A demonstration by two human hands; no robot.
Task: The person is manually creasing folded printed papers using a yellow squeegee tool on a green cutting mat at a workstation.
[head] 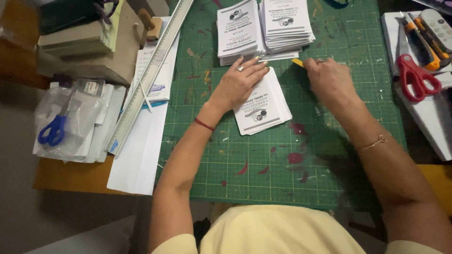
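My left hand (241, 81) presses flat on a small stack of white printed cards (263, 110) lying on the green cutting mat (282, 160). My right hand (329, 80) is closed around a yellow-handled knife (298, 62), whose tip sits at the stack's far right edge. Two taller stacks of the same cards (239, 30) (286, 23) stand just beyond my hands at the mat's far side.
A long metal ruler (150, 70) lies diagonally along the mat's left edge over white sheets. Blue scissors (52, 130) rest on plastic bags at the left. Red scissors (416, 77) and orange cutters (426, 42) lie on white boards at the right.
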